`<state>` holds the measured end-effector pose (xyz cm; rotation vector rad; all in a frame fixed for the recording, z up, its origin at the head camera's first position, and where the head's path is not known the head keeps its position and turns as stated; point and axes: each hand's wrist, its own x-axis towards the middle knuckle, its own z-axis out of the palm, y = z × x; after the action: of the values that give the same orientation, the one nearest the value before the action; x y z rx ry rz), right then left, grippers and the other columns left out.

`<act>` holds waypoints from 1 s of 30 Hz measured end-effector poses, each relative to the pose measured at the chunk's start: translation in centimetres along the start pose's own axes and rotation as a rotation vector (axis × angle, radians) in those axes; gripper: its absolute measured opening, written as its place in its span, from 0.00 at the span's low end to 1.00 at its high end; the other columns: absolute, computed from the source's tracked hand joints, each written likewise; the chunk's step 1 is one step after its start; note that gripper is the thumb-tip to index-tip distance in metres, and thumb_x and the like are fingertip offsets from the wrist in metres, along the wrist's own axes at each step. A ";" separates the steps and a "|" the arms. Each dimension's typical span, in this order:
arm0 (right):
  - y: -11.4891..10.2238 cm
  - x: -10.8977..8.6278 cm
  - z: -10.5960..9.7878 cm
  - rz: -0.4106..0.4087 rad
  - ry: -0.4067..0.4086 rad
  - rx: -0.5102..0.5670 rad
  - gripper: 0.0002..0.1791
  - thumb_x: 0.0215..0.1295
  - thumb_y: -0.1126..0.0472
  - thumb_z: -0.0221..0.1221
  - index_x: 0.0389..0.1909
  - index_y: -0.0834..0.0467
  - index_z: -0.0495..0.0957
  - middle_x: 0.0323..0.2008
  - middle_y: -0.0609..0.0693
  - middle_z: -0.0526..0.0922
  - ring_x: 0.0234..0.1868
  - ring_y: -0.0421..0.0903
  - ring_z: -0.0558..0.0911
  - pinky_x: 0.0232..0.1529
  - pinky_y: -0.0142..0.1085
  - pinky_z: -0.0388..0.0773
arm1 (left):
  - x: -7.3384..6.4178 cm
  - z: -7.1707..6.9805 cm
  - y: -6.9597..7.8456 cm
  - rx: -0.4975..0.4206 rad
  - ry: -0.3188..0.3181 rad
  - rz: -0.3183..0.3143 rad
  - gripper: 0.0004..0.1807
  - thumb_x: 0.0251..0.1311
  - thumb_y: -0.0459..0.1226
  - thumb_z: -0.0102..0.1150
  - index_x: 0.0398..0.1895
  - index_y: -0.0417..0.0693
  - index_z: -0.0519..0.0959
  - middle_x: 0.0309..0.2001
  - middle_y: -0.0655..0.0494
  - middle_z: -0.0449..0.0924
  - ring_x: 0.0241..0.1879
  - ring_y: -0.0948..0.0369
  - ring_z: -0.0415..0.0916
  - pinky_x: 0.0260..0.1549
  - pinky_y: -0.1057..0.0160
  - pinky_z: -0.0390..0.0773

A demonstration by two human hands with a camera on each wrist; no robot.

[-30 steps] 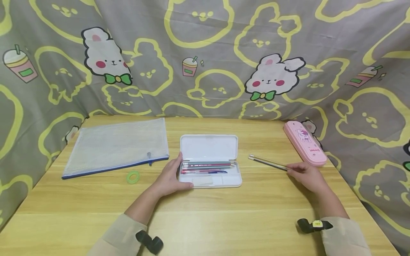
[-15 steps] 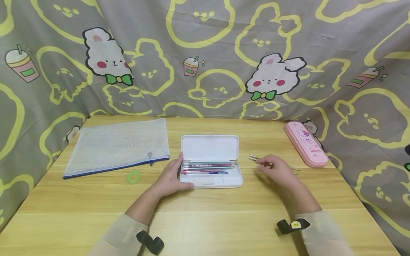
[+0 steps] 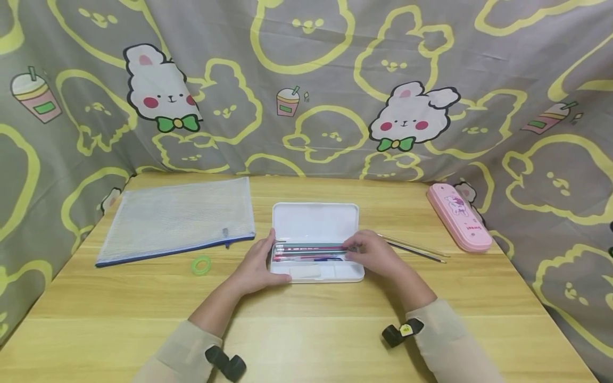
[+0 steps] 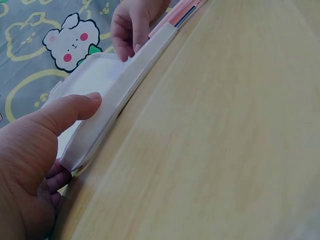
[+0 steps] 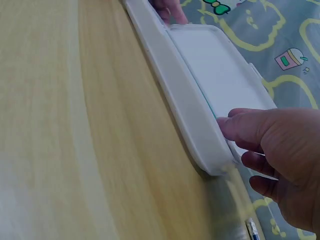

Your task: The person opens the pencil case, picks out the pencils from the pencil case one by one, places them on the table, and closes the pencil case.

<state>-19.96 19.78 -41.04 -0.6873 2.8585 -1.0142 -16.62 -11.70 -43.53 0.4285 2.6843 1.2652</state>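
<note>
A white pencil case (image 3: 315, 221) lies opened on the table, its lid tilted back. Several pencils (image 3: 306, 248), pens (image 3: 306, 259) and a white eraser (image 3: 305, 272) lie inside. My left hand (image 3: 258, 266) grips the case's left end, thumb on the front wall and fingers behind. At the case's right end is my right hand (image 3: 375, 255), its curled fingers over the pencil ends. In the right wrist view, its thumb and forefinger meet at a teal pencil (image 5: 200, 89); whether they pinch it is hidden. Two pencils (image 3: 416, 248), gold and black, lie on the table to the right.
A pink pencil case (image 3: 460, 217) stands closed at the back right. On the left lies a mesh zip pouch (image 3: 177, 218) with a blue edge, and a green ring (image 3: 201, 265) is in front of it. A patterned curtain (image 3: 330, 80) hangs behind the table.
My right hand has let go of the two pencils on the table and moved left to the pencils in the white case. My left hand has stayed on the case.
</note>
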 end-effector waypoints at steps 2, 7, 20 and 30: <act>-0.1 0.3 0.3 -0.022 0.001 -0.015 0.10 0.56 0.66 0.67 0.40 0.58 0.86 0.38 0.51 0.84 0.42 0.47 0.78 0.47 0.42 0.75 | 0.0 0.0 0.1 0.000 0.000 -0.003 0.70 0.40 0.51 0.78 0.78 0.41 0.40 0.75 0.36 0.53 0.74 0.41 0.50 0.73 0.41 0.52; -0.4 0.8 0.7 -0.031 -0.004 -0.088 0.11 0.54 0.67 0.68 0.40 0.57 0.86 0.36 0.50 0.82 0.40 0.45 0.79 0.45 0.41 0.76 | 0.0 0.0 0.0 0.002 0.002 -0.008 0.69 0.40 0.51 0.78 0.79 0.42 0.40 0.75 0.36 0.52 0.74 0.41 0.50 0.73 0.41 0.52; -0.1 0.9 1.3 -0.044 0.011 -0.216 0.09 0.60 0.64 0.65 0.41 0.55 0.86 0.36 0.49 0.82 0.44 0.50 0.78 0.48 0.46 0.75 | 0.0 0.1 -0.1 0.007 0.002 -0.004 0.70 0.40 0.50 0.78 0.79 0.42 0.39 0.75 0.34 0.52 0.74 0.39 0.50 0.72 0.40 0.52; 0.1 0.8 1.4 -0.045 0.014 -0.199 0.08 0.62 0.63 0.63 0.42 0.55 0.86 0.37 0.49 0.83 0.46 0.50 0.78 0.50 0.47 0.75 | 0.0 0.1 -0.1 0.001 0.002 0.001 0.69 0.40 0.50 0.78 0.78 0.41 0.40 0.75 0.34 0.51 0.74 0.40 0.49 0.73 0.41 0.51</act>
<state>-20.47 18.68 -42.14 -0.7635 2.9972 -0.7479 -16.63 -11.64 -43.70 0.4288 2.6862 1.2653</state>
